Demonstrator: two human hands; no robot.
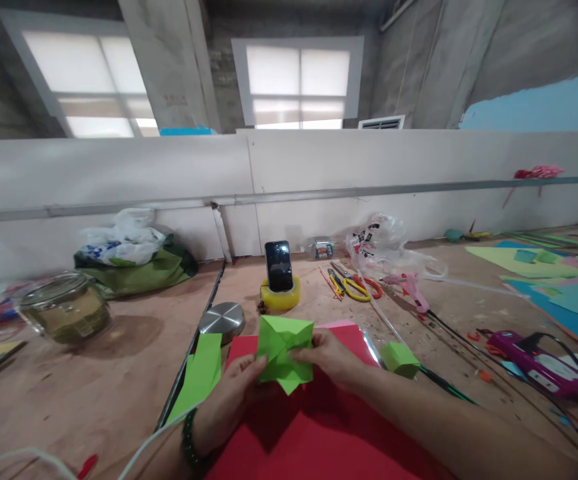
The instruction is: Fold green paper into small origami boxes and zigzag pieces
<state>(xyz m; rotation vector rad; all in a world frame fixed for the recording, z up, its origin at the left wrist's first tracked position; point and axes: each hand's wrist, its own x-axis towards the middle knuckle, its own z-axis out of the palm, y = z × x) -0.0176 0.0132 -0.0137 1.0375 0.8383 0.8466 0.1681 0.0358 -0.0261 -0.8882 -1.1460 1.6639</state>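
A piece of folded green paper [285,347] is held up in both hands over a red sheet [313,433]. My left hand [239,387] grips its lower left edge between thumb and fingers. On the right side, my right hand [331,357] pinches the paper, fingertips pressed on its face. A pointed flap sticks out at the bottom of the fold. Left of the red sheet lie loose green paper strips [201,373]. A green paper cube [400,360] sits to the right, beyond my right forearm.
A phone [279,267] stands on a yellow tape roll [281,297]. Near it are a round metal lid [223,320], scissors [356,287] and a pink glue gun [409,290]. A purple power strip [539,367] with cables lies right; a glass jar [66,310] stands left.
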